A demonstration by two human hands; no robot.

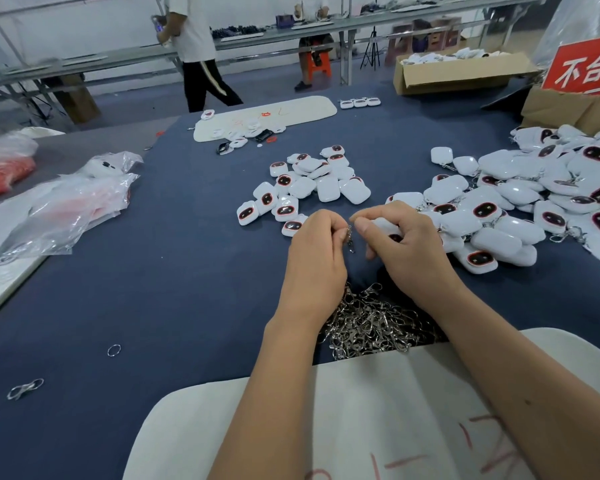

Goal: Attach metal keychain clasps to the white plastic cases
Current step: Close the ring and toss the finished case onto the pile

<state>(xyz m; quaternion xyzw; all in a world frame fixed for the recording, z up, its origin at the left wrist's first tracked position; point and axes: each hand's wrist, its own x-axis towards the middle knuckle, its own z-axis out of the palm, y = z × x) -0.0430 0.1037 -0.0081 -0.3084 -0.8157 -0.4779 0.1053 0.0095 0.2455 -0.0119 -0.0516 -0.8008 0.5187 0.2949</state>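
My left hand (317,252) pinches a metal keychain clasp (350,239) that hangs between both hands. In my right hand (400,244) is a white plastic case (388,226), gripped close beside the clasp and mostly hidden by the fingers. A heap of loose clasps (371,322) lies on the blue table just below my wrists. One pile of white cases (305,188) sits beyond my hands, and a larger pile (520,209), several with clasps on them, spreads to the right.
A white mat (361,420) covers the near table edge under my forearms. Clear plastic bags (73,202) lie at left. A loose ring (114,350) and a stray clasp (25,389) rest on the blue cloth. Cardboard boxes (458,74) stand far right; people are behind the table.
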